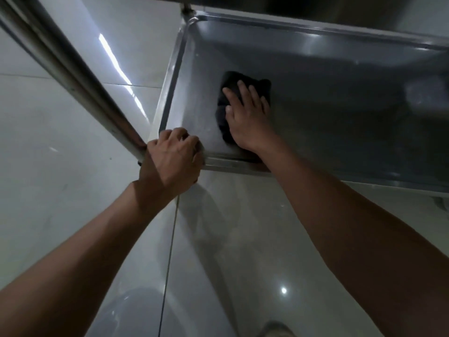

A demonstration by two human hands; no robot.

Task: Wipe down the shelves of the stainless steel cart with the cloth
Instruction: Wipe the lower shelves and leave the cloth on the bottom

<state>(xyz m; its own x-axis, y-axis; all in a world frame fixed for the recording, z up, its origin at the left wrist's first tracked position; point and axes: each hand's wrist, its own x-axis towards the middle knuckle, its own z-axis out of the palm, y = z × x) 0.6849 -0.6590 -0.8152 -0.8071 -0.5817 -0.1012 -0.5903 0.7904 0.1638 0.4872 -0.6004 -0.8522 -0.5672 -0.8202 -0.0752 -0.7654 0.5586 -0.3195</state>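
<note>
A stainless steel cart's low shelf [340, 98] fills the upper right, a shallow tray with a raised rim. A dark cloth [230, 81] lies crumpled on the shelf near its left end. My right hand [247, 117] presses flat on the cloth with straight, spread fingers. My left hand [172, 159] grips the shelf's near left corner, where the cart's upright post [73, 76] meets the rim. Part of the cloth is hidden under my right palm.
A higher shelf's underside [315, 8] hangs over the top of the view. Glossy pale floor tiles [60, 154] surround the cart. A caster wheel [441, 203] shows under the shelf's right edge. A shoe tip [277, 329] shows at the bottom.
</note>
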